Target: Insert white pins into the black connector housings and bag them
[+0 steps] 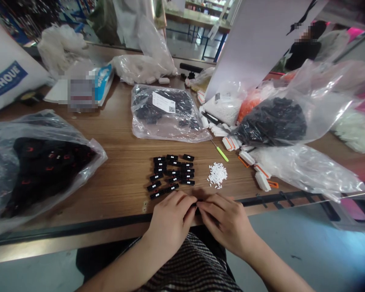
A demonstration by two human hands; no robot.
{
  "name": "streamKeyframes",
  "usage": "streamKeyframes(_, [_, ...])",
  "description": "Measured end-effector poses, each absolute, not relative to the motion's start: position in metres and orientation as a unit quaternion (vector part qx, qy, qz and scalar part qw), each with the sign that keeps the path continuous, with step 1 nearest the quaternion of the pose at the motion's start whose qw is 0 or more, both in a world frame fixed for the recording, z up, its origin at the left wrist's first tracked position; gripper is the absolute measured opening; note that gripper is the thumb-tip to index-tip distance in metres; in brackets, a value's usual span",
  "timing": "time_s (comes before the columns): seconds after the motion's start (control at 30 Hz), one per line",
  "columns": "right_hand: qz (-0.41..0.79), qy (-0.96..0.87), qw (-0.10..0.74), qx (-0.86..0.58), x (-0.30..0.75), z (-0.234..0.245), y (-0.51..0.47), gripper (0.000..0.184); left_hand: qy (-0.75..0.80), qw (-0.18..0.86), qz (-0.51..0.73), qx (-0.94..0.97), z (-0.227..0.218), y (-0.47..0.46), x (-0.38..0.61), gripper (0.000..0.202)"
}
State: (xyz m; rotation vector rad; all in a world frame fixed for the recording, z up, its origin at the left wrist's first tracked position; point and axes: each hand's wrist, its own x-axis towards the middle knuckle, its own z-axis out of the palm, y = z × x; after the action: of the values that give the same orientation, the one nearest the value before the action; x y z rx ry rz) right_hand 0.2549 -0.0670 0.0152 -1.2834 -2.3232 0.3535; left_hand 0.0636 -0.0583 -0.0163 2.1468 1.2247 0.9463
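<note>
At the table's near edge my left hand (172, 215) is closed in a pinch on a small black connector (195, 204), mostly hidden by the fingers. My right hand (224, 217) meets it from the other side, thumb and fingertips pinched together at the same piece. Just beyond my left hand lie rows of black connectors (174, 173), each with a pair of white dots on top. A small heap of white pins (217, 175) sits beyond my right hand. Behind that heap rests a thin tool with a lime-green handle (222, 153).
A labelled clear bag of black parts (167, 109) lies behind the rows. Another open bag of black parts (48, 166) fills the left side. To the right are white cases with orange edging (261, 180), a bag of black pieces (276, 121) and a clear bag (307, 168).
</note>
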Motion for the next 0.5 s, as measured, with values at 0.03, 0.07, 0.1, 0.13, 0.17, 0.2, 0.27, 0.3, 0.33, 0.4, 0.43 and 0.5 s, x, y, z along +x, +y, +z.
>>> streamKeyframes(0.03, [0.122,-0.846,0.227,-0.467,0.253,0.015,-0.067,0.019,0.448,0.245,0.346,0.787,-0.016,-0.058,0.064,0.013])
streamKeyframes(0.07, [0.123,-0.845,0.227,-0.469,0.251,0.016,-0.067,0.019,0.449,0.245,0.346,0.787,-0.016,-0.058,0.064,0.013])
streamKeyframes(0.1, [0.135,-0.842,0.229,-0.469,0.251,0.017,-0.066,0.019,0.449,0.246,0.346,0.787,-0.015,-0.058,0.064,0.013])
streamKeyframes(0.13, [0.161,-0.838,0.232,-0.467,0.252,0.019,-0.064,0.019,0.449,0.247,0.344,0.787,-0.015,-0.058,0.064,0.013])
streamKeyframes(0.17, [0.195,-0.832,0.237,-0.463,0.255,0.020,-0.062,0.019,0.450,0.248,0.342,0.787,-0.014,-0.058,0.064,0.012])
streamKeyframes(0.2, [0.229,-0.822,0.242,-0.463,0.260,0.021,-0.058,0.019,0.449,0.249,0.341,0.787,-0.014,-0.058,0.064,0.011])
streamKeyframes(0.27, [0.256,-0.794,0.252,-0.491,0.277,0.022,-0.045,0.019,0.448,0.248,0.341,0.788,-0.013,-0.058,0.064,0.010])
streamKeyframes(0.3, [0.239,-0.775,0.249,-0.529,0.288,0.022,-0.036,0.019,0.447,0.248,0.342,0.788,-0.013,-0.058,0.064,0.009])
streamKeyframes(0.33, [0.196,-0.753,0.252,-0.575,0.300,0.021,-0.026,0.019,0.446,0.247,0.345,0.788,-0.013,-0.058,0.064,0.008])
streamKeyframes(0.4, [0.130,-0.722,0.218,-0.644,0.322,0.017,-0.005,0.020,0.446,0.246,0.351,0.786,-0.014,-0.057,0.064,0.009])
streamKeyframes(0.43, [0.116,-0.709,0.205,-0.665,0.330,0.016,0.005,0.020,0.446,0.245,0.353,0.785,-0.014,-0.057,0.064,0.009])
streamKeyframes(0.5, [0.105,-0.697,0.177,-0.686,0.339,0.014,0.021,0.021,0.446,0.243,0.353,0.785,-0.015,-0.057,0.064,0.010])
